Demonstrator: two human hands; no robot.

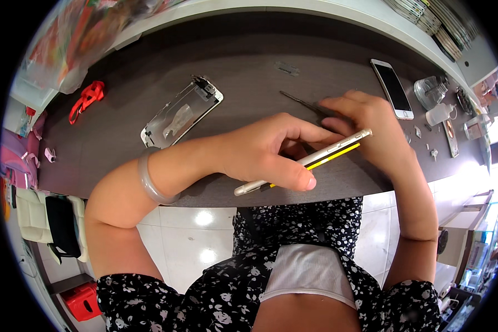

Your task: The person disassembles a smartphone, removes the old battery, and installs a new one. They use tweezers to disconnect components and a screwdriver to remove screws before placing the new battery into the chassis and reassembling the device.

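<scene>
1. Nearest to the camera: the wearer's black floral garment [221,299], opening over a white ribbed top [307,274]. From where I stood, both forearms curved up over the dark desk [249,61].
2. Left hand [265,146], a translucent band [149,180] around that forearm: clamped on a pale phone body [337,147], thumb across the near side, fingers along the far side.
3. Phone body ran edge-up through the grip, slanting. Its lower left end jutted out past the heel of the thumb; its upper right end, with the side buttons, stuck out beyond the fingers, just in front of the right wrist. A yellow strip [335,156] lined its near side.
4. Right hand [371,119]: fingertips together on a slender dark tool [297,99], its tip pointing away to the upper left, well clear of the phone body.
5. Beyond the left forearm lay a white-edged phone panel [154,123] with clear film [179,120] on it; farther left, a red strap [87,100].
6. Right side: a white phone [393,88], glass jar [428,93], squeeze bottle [437,114].
</scene>
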